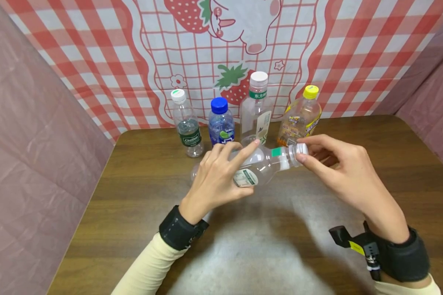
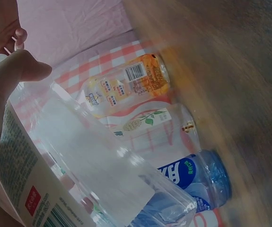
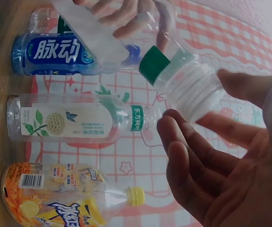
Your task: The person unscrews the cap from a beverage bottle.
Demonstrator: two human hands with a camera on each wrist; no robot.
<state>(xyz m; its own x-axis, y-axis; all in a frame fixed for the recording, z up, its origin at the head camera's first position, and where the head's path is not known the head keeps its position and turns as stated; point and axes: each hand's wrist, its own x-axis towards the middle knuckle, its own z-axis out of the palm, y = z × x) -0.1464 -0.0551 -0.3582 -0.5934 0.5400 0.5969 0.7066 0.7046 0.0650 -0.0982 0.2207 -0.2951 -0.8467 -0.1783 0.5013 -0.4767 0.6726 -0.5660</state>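
A clear plastic bottle [image 1: 267, 162] with a green neck band lies sideways in the air above the table, its mouth end to the right. My left hand [image 1: 218, 174] grips its body, fingers over the far side and thumb on the near side. My right hand [image 1: 348, 168] pinches the whitish mouth end between thumb and fingers; whether that end is a cap or bare thread is hard to tell. In the left wrist view the bottle's label [image 2: 29, 175] shows beside my left thumb. The green band [image 3: 155, 65] sits close to my right fingers in the right wrist view.
Behind the hands stand a small green-labelled bottle [image 1: 190, 133], a blue-capped bottle [image 1: 221, 123], a tall white-capped bottle [image 1: 256, 110] and a yellow-capped bottle [image 1: 299, 119]. They stand on the wooden table [image 1: 133, 213] before a checked cloth [image 1: 114, 61].
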